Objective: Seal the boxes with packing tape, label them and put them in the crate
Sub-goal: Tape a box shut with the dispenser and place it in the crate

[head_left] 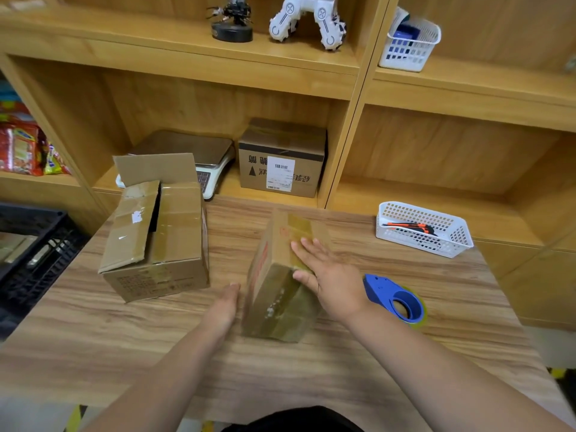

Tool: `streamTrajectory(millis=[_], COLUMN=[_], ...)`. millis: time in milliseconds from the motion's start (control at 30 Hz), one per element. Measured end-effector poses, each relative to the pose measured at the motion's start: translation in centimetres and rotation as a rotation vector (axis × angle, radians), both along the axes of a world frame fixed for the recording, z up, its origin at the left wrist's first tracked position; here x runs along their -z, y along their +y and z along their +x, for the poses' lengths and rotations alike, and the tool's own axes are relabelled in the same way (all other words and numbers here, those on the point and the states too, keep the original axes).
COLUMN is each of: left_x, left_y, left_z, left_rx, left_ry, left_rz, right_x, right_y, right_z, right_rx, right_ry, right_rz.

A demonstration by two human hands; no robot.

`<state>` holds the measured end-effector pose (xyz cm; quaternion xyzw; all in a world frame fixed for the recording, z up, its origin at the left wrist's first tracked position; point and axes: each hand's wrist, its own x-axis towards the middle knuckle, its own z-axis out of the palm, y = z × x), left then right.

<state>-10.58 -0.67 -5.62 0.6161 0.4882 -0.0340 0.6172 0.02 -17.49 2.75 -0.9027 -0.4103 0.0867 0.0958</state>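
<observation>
Squarely on top of the small brown cardboard box [280, 307] lay the right hand [327, 275], fingers straight and spread, thumb at the near top edge, curled round nothing. The left hand [223, 307] stood edge-on beside the box's left wall, fingers straight and together; whether it touched the cardboard could not be told. The box sat mid-way across the wooden worktop [311, 385], glossy tape over its top and near end, its red print blurred beyond reading.

Just right of it lay a blue plastic tape dispenser [394, 299], untouched. To the left stood a larger cardboard box [162, 244] with one flap raised and its inside dark. Further left, a black slatted plastic crate [34, 254] was cut off by the edge, its contents unclear. A white perforated plastic basket [424, 244] at the far right held an orange-and-black cutter [408, 227], partly hidden by the wall. On the shelf behind stood a labelled cardboard box [280, 160].
</observation>
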Motion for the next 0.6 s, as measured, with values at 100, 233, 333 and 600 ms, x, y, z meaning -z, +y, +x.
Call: streamTrajectory(millis=[100, 233, 333, 600], left_x=[-1.1, -2.7, -3.7, -3.2], left_y=[-0.3, -0.2, -0.3, -1.0], left_z=[0.2, 0.5, 0.2, 2.1], left_rx=[-0.054, -0.217, -0.225, 0.167], left_ry=[-0.131, -0.321, -0.408, -0.261], left_rz=[-0.072, -0.040, 0.083, 0.321], right_x=[-0.6, -1.2, -0.5, 4.0], right_y=[0.6, 0.5, 0.0, -1.2], right_z=[0.5, 1.6, 2.6, 2.2], right_rx=[0.184, 0.431, 0.548, 0.712], right_ry=[-0.053, -0.013, 0.110, 0.365], right_rz=[0.088, 0.117, 0.123, 0.139])
